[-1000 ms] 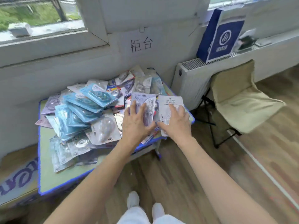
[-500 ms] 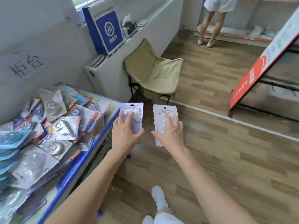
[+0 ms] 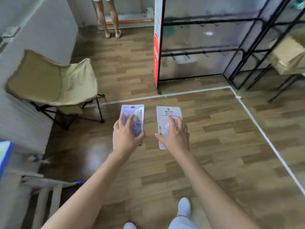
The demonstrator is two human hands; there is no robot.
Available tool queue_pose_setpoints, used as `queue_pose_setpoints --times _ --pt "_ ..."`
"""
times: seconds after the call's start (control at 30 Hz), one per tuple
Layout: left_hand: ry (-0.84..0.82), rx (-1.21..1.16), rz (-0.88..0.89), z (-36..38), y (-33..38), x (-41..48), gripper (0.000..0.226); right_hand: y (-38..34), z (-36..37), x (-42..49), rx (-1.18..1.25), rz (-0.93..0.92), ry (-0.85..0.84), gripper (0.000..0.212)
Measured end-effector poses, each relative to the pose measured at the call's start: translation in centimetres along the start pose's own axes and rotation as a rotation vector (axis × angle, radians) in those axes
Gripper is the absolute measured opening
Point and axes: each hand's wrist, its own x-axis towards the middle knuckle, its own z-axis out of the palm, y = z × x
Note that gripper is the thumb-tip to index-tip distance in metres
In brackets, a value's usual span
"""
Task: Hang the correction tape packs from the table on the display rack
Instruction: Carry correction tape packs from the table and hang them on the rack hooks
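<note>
View has swung off the table pile and onto the display rack (image 3: 206,52), hooks bare, so this is the carry leg. Left hand (image 3: 127,136) grips the purple pack (image 3: 132,116), right hand (image 3: 175,136) the white pack (image 3: 168,116), both well short of the hooks.

I see my left hand (image 3: 126,138) gripping a purple pack (image 3: 134,115), my right hand (image 3: 175,136) a white pack (image 3: 167,113), above wooden floor (image 3: 214,146).
</note>
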Motion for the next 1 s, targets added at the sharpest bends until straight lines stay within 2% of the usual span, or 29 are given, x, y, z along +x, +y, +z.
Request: queue_pose_setpoints --times 0.23,0.4,0.63,1.0 --pt "-0.067 -0.068 0.096 9.5 13.4 4.4 0.074 12.8 -8.1 5.6 0.025 0.077 0.131 0.079" --pt "-0.078 -0.127 0.158 14.4 20.7 7.7 0.075 19.4 -12.0 10.1 0.037 0.094 0.219 0.080" --pt "-0.058 -0.139 0.220 18.8 26.9 15.9 0.074 24.2 -15.0 18.8 0.039 0.108 0.273 0.081" --pt "0.017 -0.171 0.385 22.8 38.0 35.4 0.077 28.6 -22.0 38.5 0.000 0.095 0.411 0.077"
